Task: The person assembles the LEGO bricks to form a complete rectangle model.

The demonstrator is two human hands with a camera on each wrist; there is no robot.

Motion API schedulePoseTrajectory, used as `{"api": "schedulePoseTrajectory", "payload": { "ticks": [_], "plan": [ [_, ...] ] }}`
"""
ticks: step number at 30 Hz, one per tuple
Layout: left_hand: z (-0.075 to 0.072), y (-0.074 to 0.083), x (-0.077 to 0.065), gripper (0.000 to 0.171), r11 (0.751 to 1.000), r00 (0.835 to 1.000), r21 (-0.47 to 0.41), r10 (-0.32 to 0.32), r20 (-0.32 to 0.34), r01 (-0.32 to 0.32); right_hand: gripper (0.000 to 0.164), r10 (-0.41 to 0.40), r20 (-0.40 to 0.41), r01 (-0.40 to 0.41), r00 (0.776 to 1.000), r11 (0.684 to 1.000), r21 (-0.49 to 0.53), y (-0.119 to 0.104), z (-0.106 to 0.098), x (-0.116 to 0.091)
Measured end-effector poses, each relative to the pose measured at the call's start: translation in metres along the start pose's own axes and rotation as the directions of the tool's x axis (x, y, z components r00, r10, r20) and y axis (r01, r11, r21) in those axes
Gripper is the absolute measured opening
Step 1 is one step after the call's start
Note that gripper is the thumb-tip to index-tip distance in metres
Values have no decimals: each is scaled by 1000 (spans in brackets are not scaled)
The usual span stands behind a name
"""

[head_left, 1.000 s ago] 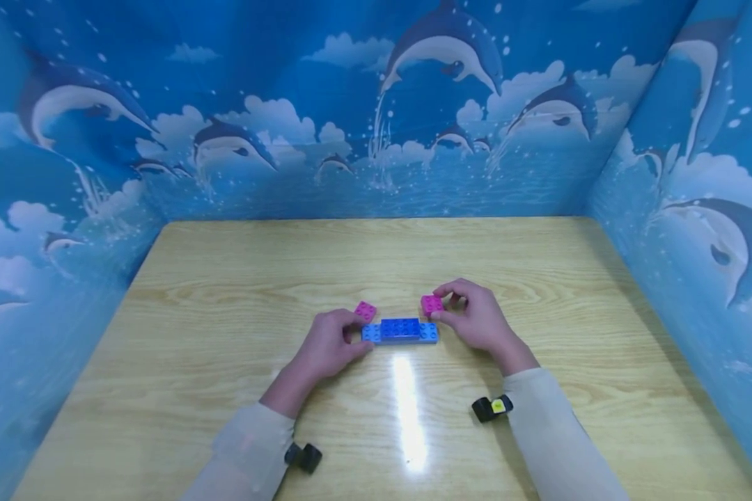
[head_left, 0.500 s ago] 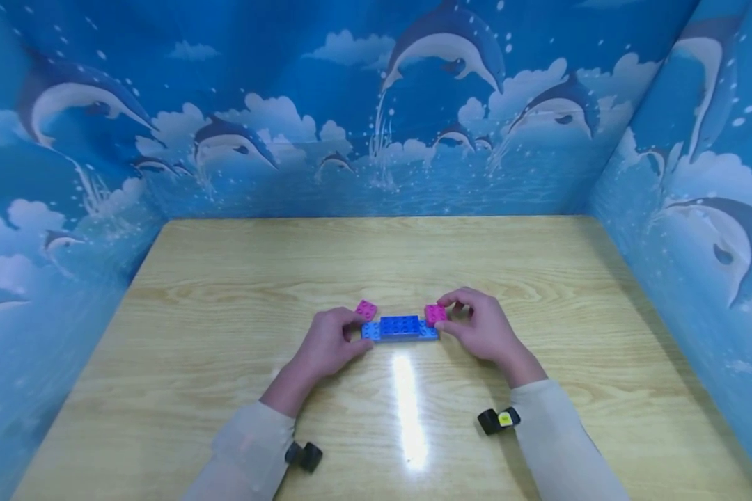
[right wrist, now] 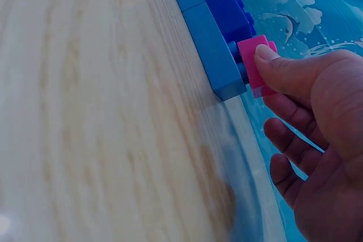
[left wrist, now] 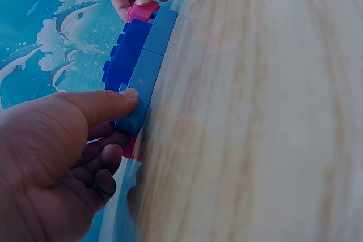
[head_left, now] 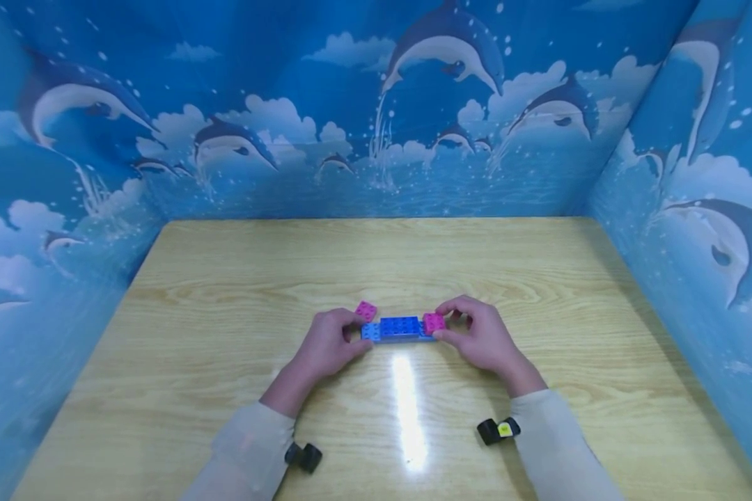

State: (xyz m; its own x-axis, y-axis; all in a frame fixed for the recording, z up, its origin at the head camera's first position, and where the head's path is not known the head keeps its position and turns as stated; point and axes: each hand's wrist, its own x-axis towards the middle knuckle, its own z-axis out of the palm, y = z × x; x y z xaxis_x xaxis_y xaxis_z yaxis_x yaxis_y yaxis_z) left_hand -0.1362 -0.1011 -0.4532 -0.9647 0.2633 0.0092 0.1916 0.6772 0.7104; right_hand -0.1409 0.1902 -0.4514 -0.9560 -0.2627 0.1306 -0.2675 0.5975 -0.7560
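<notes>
Two light blue bricks [right wrist: 212, 55] lie end to end on the table, and a dark blue brick [head_left: 400, 326] bridges them on top. My left hand [head_left: 331, 342] pinches the left end of the light blue row between thumb and fingers. Between thumb and fingertips, my right hand [head_left: 481, 335] holds a pink brick [right wrist: 255, 63] over the right end of that row. In the right wrist view this brick sits slightly tilted at the studs; whether it is pressed down, I cannot tell. A second pink brick [head_left: 366, 311] lies behind the left end, near my left fingertips.
The wooden table [head_left: 238, 271] stretches around the bricks, with a bright light reflection in front of them. A dolphin-patterned curtain [head_left: 326, 104] stands along the back and sides. Black wrist devices [head_left: 303, 457] sit at both sleeves.
My right hand has brought its pink brick from behind the blue row forward and down onto the right end. My left hand keeps its place, and the other pink brick stays put.
</notes>
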Motion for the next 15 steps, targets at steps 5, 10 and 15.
{"api": "schedulePoseTrajectory", "payload": {
  "ticks": [5, 10, 15],
  "plan": [
    [0, -1, 0, 39, 1000, 1000, -4, 2, -6, -2, 30, -32, -1, 32, 999, 999, 4, -2, 3, 0],
    [1, -1, 0, 39, 1000, 1000, -9, 2, -3, -2, 30, -57, 5, 57, 998, 998, 11, -5, 4, 0],
    [1, -1, 1, 39, 1000, 1000, -7, -13, 10, 13, 31, -73, 16, 73, 997, 997, 7, -3, 6, 2]
  ]
}}
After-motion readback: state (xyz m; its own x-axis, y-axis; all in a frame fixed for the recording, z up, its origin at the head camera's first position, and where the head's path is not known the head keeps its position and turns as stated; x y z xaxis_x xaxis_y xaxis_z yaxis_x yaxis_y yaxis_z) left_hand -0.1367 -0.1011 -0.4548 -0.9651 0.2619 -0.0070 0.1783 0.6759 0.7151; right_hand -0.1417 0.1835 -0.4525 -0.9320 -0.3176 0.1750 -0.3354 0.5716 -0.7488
